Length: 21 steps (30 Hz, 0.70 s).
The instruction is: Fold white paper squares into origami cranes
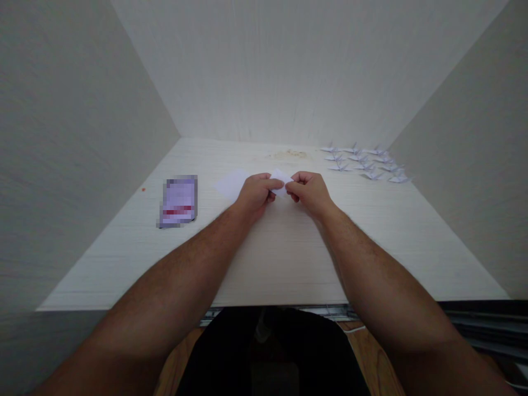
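Observation:
Between my two hands is a small folded piece of white paper [279, 175], held just over the white tabletop. My left hand [258, 193] pinches its left side, with the thumb lying across the front. On the other side, my right hand [308, 191] grips the right edge between thumb and curled fingers. The fine folds of the paper are too small to make out. Beside my left hand, partly covered by it, white paper [231, 183] lies flat on the table.
Several folded white paper cranes [363, 164] stand in rows at the back right. On the left lies a pixelated flat rectangular object [179, 201]. A tiny orange bit [143, 190] sits near the left wall. Walls enclose the tabletop [280, 253] at the back and both sides.

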{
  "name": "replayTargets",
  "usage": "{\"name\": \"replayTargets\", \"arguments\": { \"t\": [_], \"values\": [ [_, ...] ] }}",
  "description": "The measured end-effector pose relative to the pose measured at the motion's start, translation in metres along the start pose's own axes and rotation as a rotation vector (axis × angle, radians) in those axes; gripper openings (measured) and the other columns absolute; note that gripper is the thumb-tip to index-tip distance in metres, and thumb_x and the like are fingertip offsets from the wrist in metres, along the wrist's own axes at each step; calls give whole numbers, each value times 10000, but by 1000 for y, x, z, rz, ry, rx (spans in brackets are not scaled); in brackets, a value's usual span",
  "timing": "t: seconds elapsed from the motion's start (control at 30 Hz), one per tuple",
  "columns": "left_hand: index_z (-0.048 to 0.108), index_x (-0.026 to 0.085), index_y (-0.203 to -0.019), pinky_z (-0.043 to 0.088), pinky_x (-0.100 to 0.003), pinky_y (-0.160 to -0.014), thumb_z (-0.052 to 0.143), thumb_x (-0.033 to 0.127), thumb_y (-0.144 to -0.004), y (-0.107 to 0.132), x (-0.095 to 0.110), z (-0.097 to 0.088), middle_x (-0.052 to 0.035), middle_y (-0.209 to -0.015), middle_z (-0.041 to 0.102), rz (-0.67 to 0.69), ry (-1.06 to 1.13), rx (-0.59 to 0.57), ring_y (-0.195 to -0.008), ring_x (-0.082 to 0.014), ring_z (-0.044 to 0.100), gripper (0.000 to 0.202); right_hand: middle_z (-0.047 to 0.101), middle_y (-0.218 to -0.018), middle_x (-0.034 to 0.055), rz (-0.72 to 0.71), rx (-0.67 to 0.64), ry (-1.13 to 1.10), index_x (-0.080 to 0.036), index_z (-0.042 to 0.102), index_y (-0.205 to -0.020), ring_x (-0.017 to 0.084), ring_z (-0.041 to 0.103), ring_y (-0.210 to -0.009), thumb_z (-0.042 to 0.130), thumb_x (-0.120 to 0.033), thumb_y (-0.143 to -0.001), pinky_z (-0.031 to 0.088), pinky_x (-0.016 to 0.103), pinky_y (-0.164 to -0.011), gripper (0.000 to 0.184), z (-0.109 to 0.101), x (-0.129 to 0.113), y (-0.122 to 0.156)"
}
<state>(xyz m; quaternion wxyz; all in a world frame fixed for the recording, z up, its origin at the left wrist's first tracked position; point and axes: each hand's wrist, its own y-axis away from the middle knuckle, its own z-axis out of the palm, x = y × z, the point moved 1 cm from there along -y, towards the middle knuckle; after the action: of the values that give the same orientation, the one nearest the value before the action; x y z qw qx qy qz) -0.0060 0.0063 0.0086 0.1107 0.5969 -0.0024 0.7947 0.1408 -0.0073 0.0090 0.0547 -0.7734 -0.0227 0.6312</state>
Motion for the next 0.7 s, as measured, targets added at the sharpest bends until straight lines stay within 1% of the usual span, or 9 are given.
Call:
{"name": "replayTargets", "arguments": {
  "t": [0.27,0.47,0.57,0.7],
  "values": [
    [588,146,-616,279,-223,-441,727,132,-580,-1,0,-1,-18,-624,598,3,12,-13,-491,-75,486,144,559,-496,-34,-10,-8,-81,-193,576,-590,89,459,-442,675,-231,-633,321,237,-451,114,1,2,0],
    [601,152,-612,281,-229,-453,739,140,-579,0,-1,0,-17,-621,588,13,-5,1,-512,-81,474,142,538,-472,-42,-9,14,-43,-199,556,-600,89,446,-446,673,-223,-625,280,229,-446,122,0,2,0],
    [597,153,-607,292,-224,-463,748,142,-569,1,-1,1,-10,-631,584,34,-5,17,-521,-77,475,156,538,-476,-46,-29,28,-28,-201,552,-600,88,441,-448,670,-222,-616,283,231,-448,121,-1,-1,0],
    [595,155,-607,302,-218,-473,754,161,-566,2,0,1,-5,-635,583,59,-7,6,-534,-75,475,165,522,-473,-54,-54,47,-20,-200,552,-588,82,418,-438,665,-228,-618,266,239,-445,120,0,-4,1]
  ]
}}
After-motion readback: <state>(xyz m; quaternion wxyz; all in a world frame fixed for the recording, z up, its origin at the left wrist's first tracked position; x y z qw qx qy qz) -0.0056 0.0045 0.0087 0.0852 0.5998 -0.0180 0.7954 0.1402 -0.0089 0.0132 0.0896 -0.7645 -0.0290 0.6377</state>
